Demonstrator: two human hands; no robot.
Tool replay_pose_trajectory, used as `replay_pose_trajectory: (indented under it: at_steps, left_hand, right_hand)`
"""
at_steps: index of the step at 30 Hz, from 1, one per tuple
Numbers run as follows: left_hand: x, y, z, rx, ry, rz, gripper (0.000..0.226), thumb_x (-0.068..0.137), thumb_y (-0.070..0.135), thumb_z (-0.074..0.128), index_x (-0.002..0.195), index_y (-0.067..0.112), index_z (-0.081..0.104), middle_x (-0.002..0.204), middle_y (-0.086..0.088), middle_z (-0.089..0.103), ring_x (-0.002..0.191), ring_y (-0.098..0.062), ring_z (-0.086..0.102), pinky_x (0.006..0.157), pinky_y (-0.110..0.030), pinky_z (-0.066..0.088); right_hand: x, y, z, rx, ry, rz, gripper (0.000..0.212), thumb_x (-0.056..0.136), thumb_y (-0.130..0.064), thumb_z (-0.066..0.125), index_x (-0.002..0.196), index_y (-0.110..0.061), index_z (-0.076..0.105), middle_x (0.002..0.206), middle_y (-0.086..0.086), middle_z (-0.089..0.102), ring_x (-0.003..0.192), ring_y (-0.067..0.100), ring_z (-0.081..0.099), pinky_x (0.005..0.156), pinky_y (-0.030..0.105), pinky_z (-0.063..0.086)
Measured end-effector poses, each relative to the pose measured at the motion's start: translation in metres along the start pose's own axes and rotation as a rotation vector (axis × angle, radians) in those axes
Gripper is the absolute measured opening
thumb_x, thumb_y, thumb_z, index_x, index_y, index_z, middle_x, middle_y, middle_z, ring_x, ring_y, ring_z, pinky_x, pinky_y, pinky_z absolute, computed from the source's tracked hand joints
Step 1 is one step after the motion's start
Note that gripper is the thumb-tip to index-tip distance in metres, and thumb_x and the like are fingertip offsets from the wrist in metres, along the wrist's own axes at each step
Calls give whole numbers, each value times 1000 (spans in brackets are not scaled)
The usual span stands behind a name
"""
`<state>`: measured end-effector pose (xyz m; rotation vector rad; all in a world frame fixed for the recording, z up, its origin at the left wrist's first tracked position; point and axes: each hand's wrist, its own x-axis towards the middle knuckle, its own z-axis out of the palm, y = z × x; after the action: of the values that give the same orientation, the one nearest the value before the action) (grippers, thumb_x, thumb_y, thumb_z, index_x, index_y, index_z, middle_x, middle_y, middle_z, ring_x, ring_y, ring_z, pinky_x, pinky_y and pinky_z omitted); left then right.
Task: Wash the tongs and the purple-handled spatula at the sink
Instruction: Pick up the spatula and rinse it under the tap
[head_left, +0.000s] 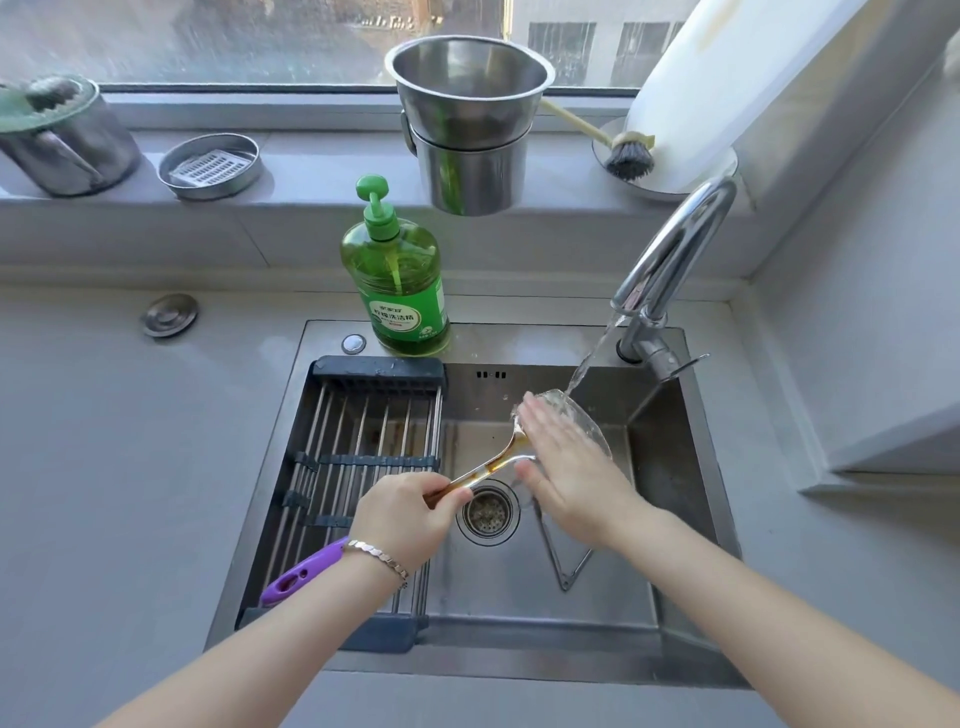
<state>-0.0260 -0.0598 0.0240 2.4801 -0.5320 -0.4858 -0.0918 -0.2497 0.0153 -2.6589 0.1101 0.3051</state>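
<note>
Step in hand, by my judgement: rinsing and hand-rubbing the blade of the purple-handled spatula (498, 460) under running water.

Findings:
1. The left hand (405, 517) is closed around the metal shank, thumb and fingers pinching it just above the drain strainer (487, 512). The purple handle projects back past the wrist, over the roll-up drying rack (358, 457).
2. The right hand (566, 467) lies flat on the blade, fingers extended and pressed close together, thumb apart below. It grips nothing.
3. The blade sits tilted, upper edge toward the faucet (675, 249). The water stream (592, 358) lands on that upper edge.
4. Brown residue shows along the shank between the 2 hands.
5. The tongs (563, 551) lie on the floor of the sink (675, 519), spread in a V, below the right forearm. No hand touches them.
6. The green dish soap bottle (397, 275) stands on the sink's back ledge, untouched.

Recommendations:
- Keep the blade tilted so runoff falls into the basin, not down the left wrist.
- Rub both faces; the underside is hidden from view, so its condition cannot be judged.
- Work the right hand down to the stained shank, which the stream is not reaching.
- Hold the pinch firm; wet metal is likely slippery.
- The tongs appear still to be done.
</note>
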Motion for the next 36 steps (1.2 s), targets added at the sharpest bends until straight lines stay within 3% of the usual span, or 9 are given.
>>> replay_pose_trajectory:
  at_steps: [4,8,13,17,19,24,28,32,36]
  left_hand:
    - [-1,2,-1,-17,-3,8,27,85,43,60,83,19,75,61,4,63,61,-16,58,64,-32,55]
    - [1,3,-4,-24,21,1,28,84,42,62,84,18,75,62,2,65,61,-18,60,62,-32,55]
    - [0,3,-6,-12,6,6,28,85,43,61,86,18,75,64,1,68,62,-18,62,63,-33,57]
    - [0,5,-5,-10,-5,-31,28,85,43,60,87,20,74,57,9,57,58,-14,53,62,-29,53]
    - [0,8,-5,-15,-7,-37,28,86,43,60,85,19,74,55,11,54,57,-13,52,60,-27,50]
    - [5,21,-2,-54,13,-59,29,86,40,61,82,15,74,51,12,50,54,-11,48,54,-21,39]
    - [14,39,6,-46,-38,-57,32,86,41,60,82,13,74,56,5,56,59,-15,53,57,-23,44]
    - [23,56,12,36,-36,-22,32,88,41,57,85,13,73,74,-5,69,67,-18,56,60,-22,40]
    - [31,66,13,69,-8,2,32,87,42,56,83,15,73,77,-8,71,70,-22,58,61,-25,40]
  right_hand:
    - [8,9,-15,61,44,220,66,98,-47,11,150,-8,1,159,6,-4,146,14,-7,115,27,-6]
    - [5,-11,-9,-20,-20,-55,92,79,-68,-11,150,-12,2,156,-4,-9,139,3,-16,115,24,-8]
    - [23,14,-19,153,41,261,64,99,-43,17,150,-5,10,159,8,4,146,14,-1,120,31,1]
    - [9,-2,-9,-16,-20,8,90,82,-70,-3,150,-11,-1,158,0,-7,145,11,-10,118,28,-6]
    - [9,8,-13,44,19,48,83,87,-66,0,150,-12,2,158,0,-2,145,11,-4,116,26,-3]
    - [7,28,-8,974,209,675,60,98,-49,21,139,-9,41,144,8,43,133,22,39,112,36,27]
    - [3,6,-3,1891,381,686,37,98,-37,39,99,-7,60,97,15,67,88,23,65,82,33,55]
    - [13,-27,-4,1983,599,710,18,97,-13,45,89,-6,59,85,9,66,72,13,67,68,24,56]
    - [17,-43,0,1957,560,743,13,94,-5,51,83,-5,57,82,10,66,58,7,69,54,18,56]
